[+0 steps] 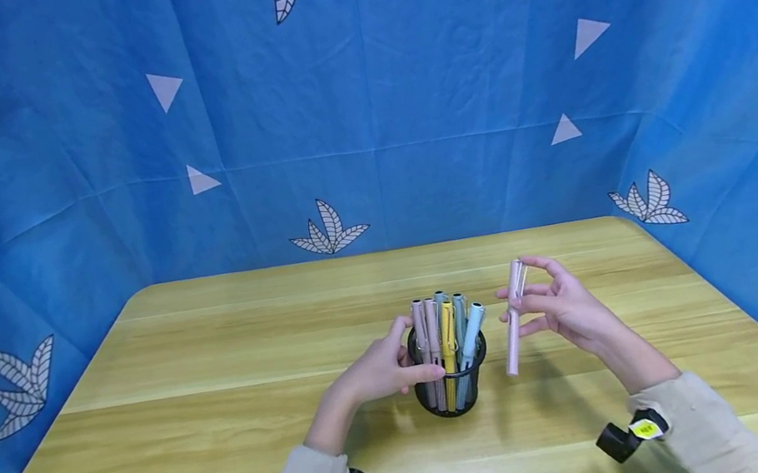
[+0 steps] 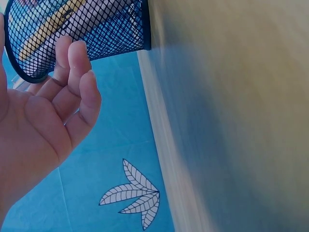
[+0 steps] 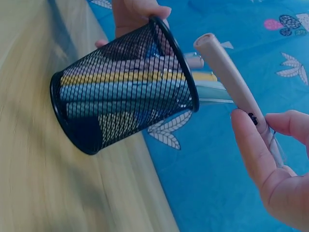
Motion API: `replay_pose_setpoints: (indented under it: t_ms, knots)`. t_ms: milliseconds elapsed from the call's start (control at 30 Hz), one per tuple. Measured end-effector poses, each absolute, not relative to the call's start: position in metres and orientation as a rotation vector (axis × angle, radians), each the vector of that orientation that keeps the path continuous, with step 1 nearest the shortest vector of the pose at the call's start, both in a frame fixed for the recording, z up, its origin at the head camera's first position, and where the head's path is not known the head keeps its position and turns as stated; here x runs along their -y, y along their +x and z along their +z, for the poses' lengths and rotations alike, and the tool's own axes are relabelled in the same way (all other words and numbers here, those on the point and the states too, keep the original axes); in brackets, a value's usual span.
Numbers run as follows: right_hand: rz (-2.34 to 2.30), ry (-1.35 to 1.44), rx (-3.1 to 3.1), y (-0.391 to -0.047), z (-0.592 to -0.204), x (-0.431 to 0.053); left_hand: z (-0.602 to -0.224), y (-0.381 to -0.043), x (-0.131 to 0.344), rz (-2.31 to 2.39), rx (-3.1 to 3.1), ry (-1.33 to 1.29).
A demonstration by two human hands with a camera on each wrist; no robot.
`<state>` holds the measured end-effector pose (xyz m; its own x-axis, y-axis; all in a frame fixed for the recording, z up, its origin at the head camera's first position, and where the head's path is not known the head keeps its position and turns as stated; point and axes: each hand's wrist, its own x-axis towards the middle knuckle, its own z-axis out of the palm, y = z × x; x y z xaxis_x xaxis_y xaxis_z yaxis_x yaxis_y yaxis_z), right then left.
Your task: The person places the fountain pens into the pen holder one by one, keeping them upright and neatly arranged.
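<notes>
A black mesh pen holder (image 1: 478, 375) stands upright on the wooden table, packed with several capped pens. Among them are pinkish-lilac pens (image 1: 421, 330), a yellow pen (image 1: 446, 339) and a light blue pen (image 1: 471, 336). My left hand (image 1: 372, 369) holds the holder by its rim from the left, thumb across the front and fingers round the far side. To the right of the holder, my right hand (image 1: 575, 312) pinches a pale pink pen (image 3: 229, 75) by its clip end between thumb and fingers. That pen is raised and tilted, its lower end beyond the rim in the right wrist view.
The wooden table (image 1: 188, 405) spreads out around the holder. Behind it hangs a blue cloth (image 1: 397, 81) printed with white leaves and triangles. Small black devices (image 1: 616, 441) are strapped at both wrists, over beige sleeves (image 1: 701, 425).
</notes>
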<state>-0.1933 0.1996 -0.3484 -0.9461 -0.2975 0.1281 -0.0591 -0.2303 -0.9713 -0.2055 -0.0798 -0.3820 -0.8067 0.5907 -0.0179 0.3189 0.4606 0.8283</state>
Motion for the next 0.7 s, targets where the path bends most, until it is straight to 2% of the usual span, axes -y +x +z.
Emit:
replay_pose_setpoints:
  t_ms: [367,700]
  knots:
    - [-2.388,-0.519,-1.822,-0.190,-0.342,-0.189,-0.382,-0.206,0.079,1.269,-2.415,0.777]
    - [-2.438,-0.488,-1.842,-0.187,-0.338,-0.181,-0.382,-0.206,0.079,1.285,-2.402,0.780]
